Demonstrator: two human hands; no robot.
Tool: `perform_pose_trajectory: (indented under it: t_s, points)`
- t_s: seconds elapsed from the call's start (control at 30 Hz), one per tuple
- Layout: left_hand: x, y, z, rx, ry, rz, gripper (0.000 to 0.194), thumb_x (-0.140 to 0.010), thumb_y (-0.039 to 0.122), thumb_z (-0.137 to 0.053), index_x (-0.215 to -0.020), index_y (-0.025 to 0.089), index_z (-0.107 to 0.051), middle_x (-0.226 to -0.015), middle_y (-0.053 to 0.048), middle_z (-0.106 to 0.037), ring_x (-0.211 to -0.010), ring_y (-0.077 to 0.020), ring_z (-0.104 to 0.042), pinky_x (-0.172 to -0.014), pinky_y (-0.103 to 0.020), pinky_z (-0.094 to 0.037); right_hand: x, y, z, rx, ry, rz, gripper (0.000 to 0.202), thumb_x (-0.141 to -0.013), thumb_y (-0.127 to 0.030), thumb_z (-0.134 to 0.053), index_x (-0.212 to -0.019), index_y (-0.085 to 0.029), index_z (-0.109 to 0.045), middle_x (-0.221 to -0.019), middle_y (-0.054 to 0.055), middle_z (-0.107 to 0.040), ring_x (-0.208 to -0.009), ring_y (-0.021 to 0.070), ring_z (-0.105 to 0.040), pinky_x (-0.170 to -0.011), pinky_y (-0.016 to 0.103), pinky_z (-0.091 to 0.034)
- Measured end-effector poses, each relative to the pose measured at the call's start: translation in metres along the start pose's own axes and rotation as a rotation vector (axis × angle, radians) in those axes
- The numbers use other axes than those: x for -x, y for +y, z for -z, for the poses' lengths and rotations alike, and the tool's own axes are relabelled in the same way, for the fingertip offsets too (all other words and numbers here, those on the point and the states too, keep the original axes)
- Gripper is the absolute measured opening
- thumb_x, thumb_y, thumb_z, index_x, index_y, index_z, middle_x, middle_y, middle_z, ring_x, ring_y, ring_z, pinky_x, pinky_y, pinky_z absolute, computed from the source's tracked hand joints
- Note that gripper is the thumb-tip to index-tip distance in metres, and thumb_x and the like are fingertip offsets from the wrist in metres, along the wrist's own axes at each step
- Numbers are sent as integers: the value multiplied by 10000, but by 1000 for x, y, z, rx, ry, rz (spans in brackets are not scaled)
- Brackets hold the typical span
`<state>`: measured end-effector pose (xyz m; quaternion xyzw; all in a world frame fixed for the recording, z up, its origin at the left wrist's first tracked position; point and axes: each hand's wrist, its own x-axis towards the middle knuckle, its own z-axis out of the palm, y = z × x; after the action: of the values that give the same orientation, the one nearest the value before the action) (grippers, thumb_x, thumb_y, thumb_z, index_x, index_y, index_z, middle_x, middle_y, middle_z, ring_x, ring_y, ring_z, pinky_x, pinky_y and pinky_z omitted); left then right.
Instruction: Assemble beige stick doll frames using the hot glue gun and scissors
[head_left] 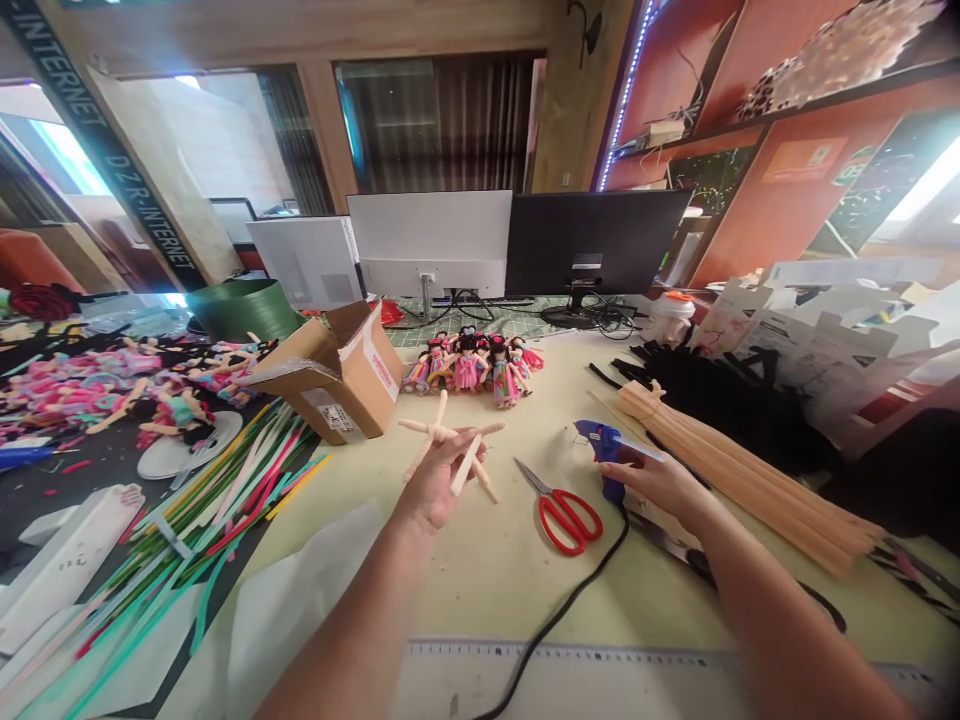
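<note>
My left hand (435, 480) is closed on beige pipe-cleaner doll bodies (466, 462), whose limbs stick out past the fingers in several directions. How many bodies there are, I cannot tell. To the right, my right hand (660, 485) has its fingers around the handle of a blue hot glue gun (600, 440), nozzle pointing left, with a black cord running from its base toward the front edge. Between the hands lie red-handled scissors (566, 515), blades toward the upper left. Several finished pipe-cleaner dolls (469, 365) in bright dresses stand grouped beyond my left hand.
An opened cardboard box (341, 375) stands left of the dolls. Coloured pipe cleaners (217, 490) lie at the left, a beige bundle (742, 470) and black ones (735, 385) at the right. A ruler (465, 652) crosses the front. Monitors (431, 230) stand behind.
</note>
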<state>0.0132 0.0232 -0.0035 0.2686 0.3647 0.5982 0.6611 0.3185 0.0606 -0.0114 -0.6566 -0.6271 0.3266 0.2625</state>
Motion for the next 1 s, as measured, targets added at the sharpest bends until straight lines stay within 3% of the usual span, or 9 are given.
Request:
perform_pose_trajectory:
  t_s: [0.1, 0.23, 0.4, 0.53, 0.63, 0.73, 0.83, 1.0]
  points:
    - [-1, 1, 2, -16, -2, -24, 214, -621, 326, -786, -717, 170, -674, -712, -11, -627, -699, -119, -572, -588, -231, -402, -10, -7, -16, 148, 25, -26, 293, -667, -480, -654, -659, -189, -616, -557, 12, -585, -530, 163, -540, -479, 266, -401]
    - [-4, 1, 6, -129, -5, -73, 224, -655, 353, -766, -738, 163, -681, -748, -21, -605, -683, -108, -524, -581, -227, -381, -19, -17, -24, 174, 73, -49, 258, -696, -422, -605, -699, -168, -646, -547, 19, -565, -530, 167, -541, -500, 273, -410]
    - [-6, 4, 13, -337, -11, -183, 271, -702, 381, -731, -849, 154, -706, -767, -31, -615, -637, -95, -456, -571, -230, -345, -10, -42, -26, -129, 98, -16, 343, -685, -309, -581, -970, -143, -675, -761, 43, -645, -568, 126, -520, -472, 232, -395]
    - [-5, 4, 14, -470, -23, -269, 260, -735, 399, -695, -821, 153, -704, -773, -29, -615, -601, -93, -435, -549, -244, -328, 12, -61, -29, -352, -5, 18, 356, -668, -324, -633, -979, -160, -689, -806, 45, -652, -582, 111, -500, -460, 215, -386]
    - [-7, 2, 15, -538, -34, -256, 261, -751, 402, -677, -818, 151, -694, -677, -4, -571, -541, -84, -400, -504, -242, -300, 27, -68, -33, -413, -16, -2, 336, -664, -401, -682, -912, -176, -707, -769, 43, -660, -577, 121, -513, -459, 228, -402]
    - [-8, -1, 15, -590, -24, -247, 250, -749, 390, -680, -797, 144, -681, -722, -18, -587, -562, -89, -435, -508, -240, -330, 35, -70, -35, -396, -20, 60, 310, -666, -454, -701, -825, -188, -699, -713, 34, -661, -579, 144, -541, -469, 250, -417]
    - [-7, -1, 14, -655, -22, -252, 245, -757, 379, -674, -840, 149, -685, -764, -24, -601, -601, -103, -482, -535, -242, -363, 38, -70, -36, -347, -118, 197, 259, -698, -441, -700, -784, -200, -663, -704, 21, -654, -615, 165, -561, -530, 277, -440]
    - [-1, 1, 10, -791, -62, -252, 256, -795, 389, -631, -885, 160, -702, -687, -9, -586, -600, -118, -493, -559, -245, -393, 40, -67, -41, -191, -156, 270, 284, -729, -483, -682, -735, -209, -608, -607, -11, -544, -576, 156, -491, -532, 290, -402]
